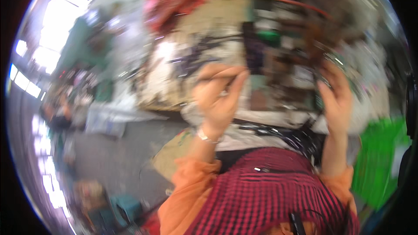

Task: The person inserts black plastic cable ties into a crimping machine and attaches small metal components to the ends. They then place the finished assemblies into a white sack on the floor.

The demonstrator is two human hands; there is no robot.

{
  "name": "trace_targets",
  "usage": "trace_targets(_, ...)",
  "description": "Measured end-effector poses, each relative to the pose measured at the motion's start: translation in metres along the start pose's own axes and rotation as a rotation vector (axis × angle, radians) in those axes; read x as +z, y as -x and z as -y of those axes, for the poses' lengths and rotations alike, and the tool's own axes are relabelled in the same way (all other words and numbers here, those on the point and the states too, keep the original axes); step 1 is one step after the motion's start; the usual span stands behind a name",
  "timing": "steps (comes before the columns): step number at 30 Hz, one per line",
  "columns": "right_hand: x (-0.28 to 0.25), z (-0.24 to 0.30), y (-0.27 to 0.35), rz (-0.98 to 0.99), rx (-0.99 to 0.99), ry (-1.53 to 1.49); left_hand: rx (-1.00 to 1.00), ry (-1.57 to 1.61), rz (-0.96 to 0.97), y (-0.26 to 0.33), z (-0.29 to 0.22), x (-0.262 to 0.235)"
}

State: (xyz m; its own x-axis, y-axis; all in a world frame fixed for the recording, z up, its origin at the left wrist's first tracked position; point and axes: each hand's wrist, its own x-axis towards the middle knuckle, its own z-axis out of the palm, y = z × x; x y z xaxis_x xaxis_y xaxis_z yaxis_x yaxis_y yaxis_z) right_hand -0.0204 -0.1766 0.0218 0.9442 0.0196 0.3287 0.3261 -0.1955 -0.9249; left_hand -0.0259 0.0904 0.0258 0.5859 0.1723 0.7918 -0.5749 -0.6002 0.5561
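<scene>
My left hand is raised over the near part of the work table, thumb and fingertips brought together in a pinch. Whatever sits between them, if anything, is too small and blurred to make out. Just beyond it, dark thin pieces lie scattered on a pale, worn board. To the right, my right hand curls its fingers towards the thumb around something dark and slim, which motion smears. In my lap, black glossy strips rest on a white cloth or bag.
A red plastic bag sits at the far side of the table. Small dark and brown items, with a green round one, crowd its right half. Clear plastic bags and a bright green bag stand at right. Another person is at left.
</scene>
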Motion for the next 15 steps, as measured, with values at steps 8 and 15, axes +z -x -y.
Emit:
trace_targets(8,-0.067,-0.114,0.006,-0.337,-0.128,1.001,0.642,0.099,0.315,0.014,-0.038,0.083)
trace_targets(15,-0.067,-0.115,-0.009,-0.401,-0.138,0.923,0.726,0.094,0.312,0.010,-0.027,0.082)
